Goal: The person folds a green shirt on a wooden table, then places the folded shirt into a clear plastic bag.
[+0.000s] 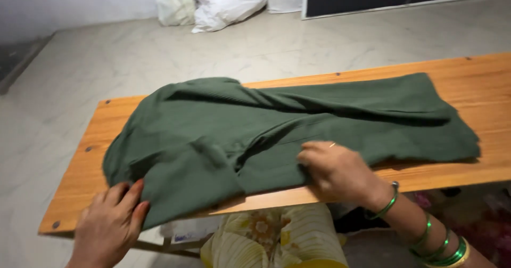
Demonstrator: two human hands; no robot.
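Seen from our own head camera, a dark green knitted cloth garment point(277, 135) lies spread and rumpled across a long orange-brown wooden table point(479, 81), covering most of its middle and reaching its near edge, where one corner hangs slightly over. Our left hand point(112, 222) rests at that near-left corner, its grip loose, fingers spread flat against the cloth's edge rather than pinching it. Our right hand point(338, 172) lies palm-down on the garment near the table's front edge, fingers together and pressed onto the fabric, with nothing pinched between them. Green glass bangles point(426, 233) ring the right wrist and forearm. Beneath the table edge we see a yellow flower-printed dress point(277, 241). Beyond the table, pale marble floor point(106, 65) stretches to a wall, where white bulging plastic sacks point(218, 1) stand.
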